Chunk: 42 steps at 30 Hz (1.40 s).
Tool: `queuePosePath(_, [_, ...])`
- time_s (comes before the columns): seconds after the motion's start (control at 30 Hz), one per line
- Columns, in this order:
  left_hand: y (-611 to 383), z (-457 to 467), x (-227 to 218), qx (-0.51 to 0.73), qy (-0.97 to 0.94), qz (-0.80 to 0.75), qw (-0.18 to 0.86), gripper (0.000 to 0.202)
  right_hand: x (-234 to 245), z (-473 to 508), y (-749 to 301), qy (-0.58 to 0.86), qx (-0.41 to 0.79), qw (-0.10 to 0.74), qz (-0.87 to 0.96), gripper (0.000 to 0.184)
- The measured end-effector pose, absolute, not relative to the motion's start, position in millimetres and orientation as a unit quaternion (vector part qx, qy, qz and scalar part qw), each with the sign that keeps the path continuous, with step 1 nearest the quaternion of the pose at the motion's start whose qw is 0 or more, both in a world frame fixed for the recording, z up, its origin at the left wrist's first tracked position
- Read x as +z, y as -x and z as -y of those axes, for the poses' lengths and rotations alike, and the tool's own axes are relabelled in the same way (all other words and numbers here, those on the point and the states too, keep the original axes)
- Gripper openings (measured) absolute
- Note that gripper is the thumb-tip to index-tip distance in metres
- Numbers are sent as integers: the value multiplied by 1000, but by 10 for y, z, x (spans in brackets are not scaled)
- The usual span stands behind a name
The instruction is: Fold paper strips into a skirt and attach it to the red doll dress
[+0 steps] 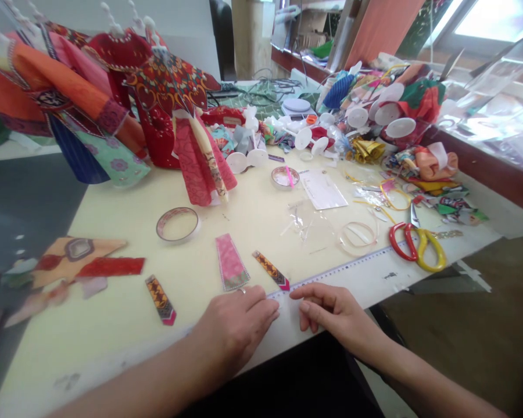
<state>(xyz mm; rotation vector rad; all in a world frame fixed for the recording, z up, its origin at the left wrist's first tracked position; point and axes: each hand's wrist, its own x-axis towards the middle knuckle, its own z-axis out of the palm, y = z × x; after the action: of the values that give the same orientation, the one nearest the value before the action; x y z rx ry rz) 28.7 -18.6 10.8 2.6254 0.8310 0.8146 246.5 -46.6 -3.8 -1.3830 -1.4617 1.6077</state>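
My left hand (239, 320) is over the table's near edge, its fingers bent and pressed together. Its thumb and whatever is under the fingers are hidden. Just beyond its knuckles lies a pink patterned fabric piece (232, 261) with a beaded edge. My right hand (326, 310) is open, index finger stretched out and the others loosely curled, with nothing visible in it. Its fingertip is close to the pink tip of a narrow orange-and-black patterned strip (270, 270). A matching strip (160, 299) lies farther left. Between the hands runs a printed ruler scale (331, 270).
Dressed doll figures (157, 104) stand at the back left. Scissors (416, 241) with red and yellow handles lie right. Tape rolls (177, 224), a white card (323, 189), plastic bags and fabric scraps (457, 203) are spread around. Cut fabric pieces (87, 261) lie left.
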Motion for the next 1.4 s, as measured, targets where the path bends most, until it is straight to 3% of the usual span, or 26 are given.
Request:
queuePosePath(0.17, [-140, 68, 157, 307, -869, -342, 183, 9, -57, 471, -2408, 501, 261, 280, 776, 22])
queuePosePath(0.33, [-78, -26, 214, 327, -837, -381, 219, 7, -113, 389, -2330, 463, 128, 218, 849, 22])
queuePosePath(0.57, [-72, -104, 228, 305, -815, -398, 292, 8, -84, 122, -2626, 399, 94, 201, 890, 18])
queuePosePath(0.93, [-281, -223, 231, 283, -814, -387, 328, 9, -188, 200, -2800, 414, 70, 306, 854, 22])
queuePosePath(1.4, [-683, -343, 94, 225, -804, -358, 417, 11, -181, 319, -2898, 424, 85, 257, 864, 22])
